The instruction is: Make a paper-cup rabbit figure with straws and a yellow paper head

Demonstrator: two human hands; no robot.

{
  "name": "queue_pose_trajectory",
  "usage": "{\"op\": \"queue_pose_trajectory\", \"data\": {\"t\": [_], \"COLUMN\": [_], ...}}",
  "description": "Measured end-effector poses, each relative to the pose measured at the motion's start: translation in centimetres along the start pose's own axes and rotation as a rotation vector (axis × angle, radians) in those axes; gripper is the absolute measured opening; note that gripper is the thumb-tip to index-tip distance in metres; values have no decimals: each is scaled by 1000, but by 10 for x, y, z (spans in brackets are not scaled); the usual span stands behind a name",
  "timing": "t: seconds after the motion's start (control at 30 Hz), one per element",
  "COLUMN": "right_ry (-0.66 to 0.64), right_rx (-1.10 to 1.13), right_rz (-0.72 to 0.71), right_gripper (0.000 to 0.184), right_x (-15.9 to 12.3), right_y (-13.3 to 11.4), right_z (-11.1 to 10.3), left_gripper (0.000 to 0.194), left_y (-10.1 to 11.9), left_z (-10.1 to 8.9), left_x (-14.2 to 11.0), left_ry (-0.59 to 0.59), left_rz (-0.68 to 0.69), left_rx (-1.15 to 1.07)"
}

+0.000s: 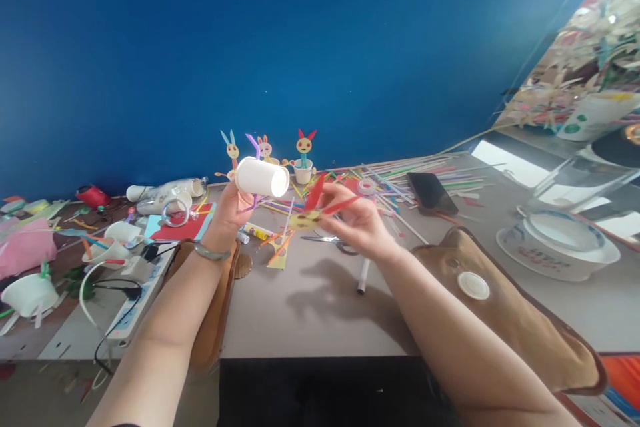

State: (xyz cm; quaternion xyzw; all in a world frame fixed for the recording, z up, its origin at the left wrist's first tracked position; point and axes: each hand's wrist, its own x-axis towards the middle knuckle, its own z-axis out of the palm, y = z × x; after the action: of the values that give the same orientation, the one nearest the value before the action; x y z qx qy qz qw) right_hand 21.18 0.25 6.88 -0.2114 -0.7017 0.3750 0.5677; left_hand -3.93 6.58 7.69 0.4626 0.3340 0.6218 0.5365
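Observation:
My left hand (231, 208) is closed round a white paper cup (257, 177), held tipped on its side above the table. Purple straw pieces (254, 145) stick out above and below the cup. To its right, my right hand (357, 217) pinches a yellow paper rabbit head (305, 219) with red ears (315, 193). The cup and the paper head are apart. Below my right hand lie scissors (325, 239), and a white marker-like stick (363, 277) rests nearer to me.
Finished rabbit figures (304, 153) stand against the blue wall. Many coloured straws (400, 187) and a phone (433, 193) lie at the back right. A brown bag (510, 320) and a bowl (560, 250) are at right; a power strip (135, 300) with cables is at left.

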Motion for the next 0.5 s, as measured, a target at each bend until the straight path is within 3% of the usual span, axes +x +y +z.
{"op": "queue_pose_trajectory", "data": {"t": [0.1,0.2,0.5], "right_ry": [-160,-227,-223], "right_rx": [-241,-329,-299], "right_rz": [-171,-243,-173], "right_gripper": [6,7,10], "right_x": [-5,-8,-10], "right_y": [-9,-12,-1], "right_z": [14,24,27], "left_gripper": [41,37,34], "left_y": [-1,-4,-8], "left_z": [3,3,5], "left_x": [-1,0,-5], "left_ry": [-14,-27,9], "left_rz": [51,78,125], "left_rx": [39,52,95]}}
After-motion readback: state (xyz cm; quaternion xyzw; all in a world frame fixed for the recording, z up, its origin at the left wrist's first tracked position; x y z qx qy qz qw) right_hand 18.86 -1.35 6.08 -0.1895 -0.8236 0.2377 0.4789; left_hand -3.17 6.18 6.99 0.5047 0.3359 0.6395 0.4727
